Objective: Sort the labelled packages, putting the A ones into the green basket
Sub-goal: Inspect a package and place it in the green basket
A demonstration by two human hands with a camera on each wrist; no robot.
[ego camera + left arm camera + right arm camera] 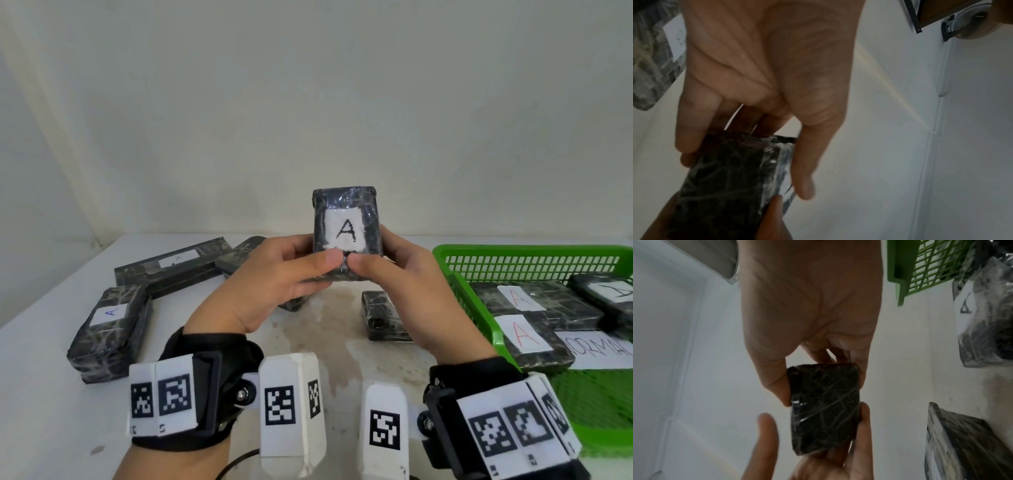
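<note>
Both hands hold up a small black wrapped package with a white label marked A facing me, above the middle of the table. My left hand grips its lower left side and my right hand its lower right, thumbs meeting on the front. In the left wrist view the package sits between fingers and thumb. The right wrist view shows its dark back. The green basket stands at the right with three A-labelled packages inside.
On the white table lie more wrapped packages: one marked A at the left, a long one behind it, another half hidden by my left hand, and a small one below the right hand. A paper note lies in the basket.
</note>
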